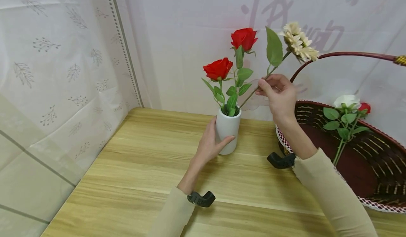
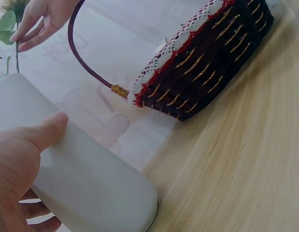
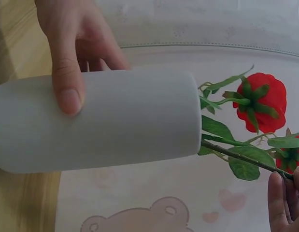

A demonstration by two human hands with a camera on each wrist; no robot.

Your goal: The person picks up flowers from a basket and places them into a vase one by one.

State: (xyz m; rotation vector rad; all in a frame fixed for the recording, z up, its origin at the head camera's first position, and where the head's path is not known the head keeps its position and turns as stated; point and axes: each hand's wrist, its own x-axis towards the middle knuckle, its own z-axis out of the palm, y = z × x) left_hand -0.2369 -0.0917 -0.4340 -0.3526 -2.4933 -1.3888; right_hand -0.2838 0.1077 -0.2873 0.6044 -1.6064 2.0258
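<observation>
A white vase (image 1: 227, 133) stands on the wooden table, and my left hand (image 1: 210, 141) grips its side, thumb across the front. Two red roses, a lower one (image 1: 218, 68) and a taller one (image 1: 244, 39), rise from the vase with green leaves. My right hand (image 1: 280, 96) pinches the stem of a cream daisy-like flower (image 1: 299, 42) that leans to the right. The lower end of this stem (image 3: 236, 155) goes in at the vase mouth, as the right wrist view shows; its tip is hidden inside. A large leaf (image 1: 274, 47) grows from the same stem.
A dark woven basket (image 1: 377, 149) with white lace trim and an arched handle (image 1: 352, 54) stands at the right of the table (image 1: 152, 152). Inside it lie a white rose (image 1: 346, 100) and a red rose (image 1: 365, 107). Patterned cloth (image 1: 177, 53) hangs behind.
</observation>
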